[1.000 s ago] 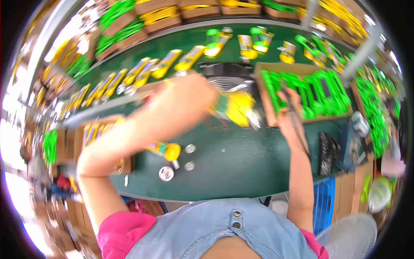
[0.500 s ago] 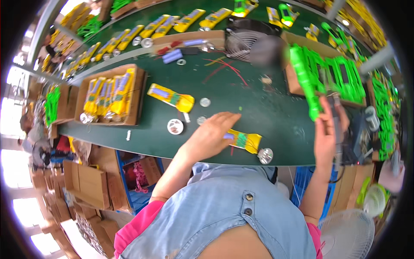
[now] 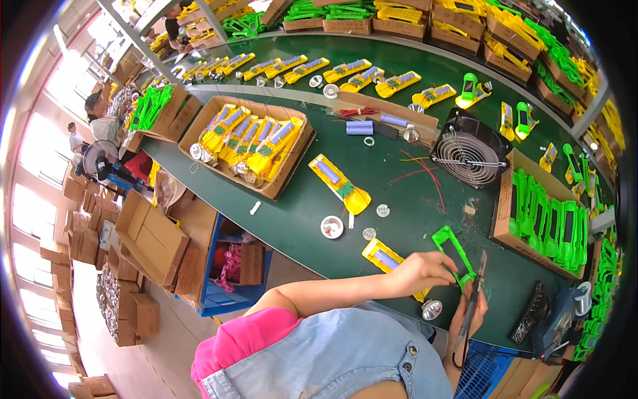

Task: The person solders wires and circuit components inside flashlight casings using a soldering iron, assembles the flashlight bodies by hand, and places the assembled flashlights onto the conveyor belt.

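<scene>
My left hand [image 3: 422, 271] pinches the lower end of a green plastic frame [image 3: 452, 241], an open rectangular casing held above the bench. My right hand [image 3: 468, 312] is closed round a soldering iron [image 3: 473, 302], its tip pointing away from me; its fingertips are also at the frame's lower end. Partly hidden under my left hand lies a yellow flashlight housing [image 3: 380, 253] with a blue battery in it. A silver reflector [image 3: 431, 308] sits at its near end. Another yellow housing [image 3: 339, 184] with battery and green circuit board lies farther off.
A carton [image 3: 279, 189] of yellow housings stands left, a carton [image 3: 503, 213] of green frames right. A black fan [image 3: 468, 149] stands at the back near red wires [image 3: 432, 179]. A white ring-shaped cup [image 3: 331, 227] lies mid-bench. A soldering stand [image 3: 531, 311] is at right.
The green frame has come from above the right carton to in front of me. My left hand has left the yellow housing and taken hold of the frame. The view has turned.
</scene>
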The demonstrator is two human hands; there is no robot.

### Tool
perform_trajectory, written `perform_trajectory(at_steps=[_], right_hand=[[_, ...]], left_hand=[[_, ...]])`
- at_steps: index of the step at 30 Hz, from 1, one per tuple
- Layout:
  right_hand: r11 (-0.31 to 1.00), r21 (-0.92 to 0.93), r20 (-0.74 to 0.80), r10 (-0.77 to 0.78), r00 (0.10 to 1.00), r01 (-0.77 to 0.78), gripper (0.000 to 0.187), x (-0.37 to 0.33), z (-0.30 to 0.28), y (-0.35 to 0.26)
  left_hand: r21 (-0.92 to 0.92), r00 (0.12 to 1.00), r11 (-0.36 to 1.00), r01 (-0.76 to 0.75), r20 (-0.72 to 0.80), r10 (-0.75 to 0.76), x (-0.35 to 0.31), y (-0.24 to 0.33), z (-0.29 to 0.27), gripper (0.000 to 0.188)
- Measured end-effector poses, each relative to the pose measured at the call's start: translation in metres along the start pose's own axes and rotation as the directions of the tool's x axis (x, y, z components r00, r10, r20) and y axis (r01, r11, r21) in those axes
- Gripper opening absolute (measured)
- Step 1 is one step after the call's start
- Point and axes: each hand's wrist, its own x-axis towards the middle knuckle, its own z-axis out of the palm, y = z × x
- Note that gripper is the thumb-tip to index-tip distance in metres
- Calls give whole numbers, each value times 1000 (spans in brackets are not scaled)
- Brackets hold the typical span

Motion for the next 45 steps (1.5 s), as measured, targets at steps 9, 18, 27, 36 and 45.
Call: perform_trajectory(at_steps=[9,18,27,36,45], right_hand=[[921,-46,272,-362,892,388,18,27,7,-33],[756,535,123,372,920,-377,16,25,31,-36],[663,497,276,491,826,-560,16,30,40,-37],[710,475,296,427,854,-520,17,31,41,-34],[885,436,45,158,986,-162,19,20,23,-41]], left_hand=[[739,998,672,44,-2,-63,2,-8,-72,8],[814,947,581,21,170,-272,13,-18,-67,4],[834,919,547,72,157,-361,11,-15,-60,3],[839,911,536,91,147,-385,12,-16,-61,4],[853,911,520,53,172,-375,17,-16,-61,6]])
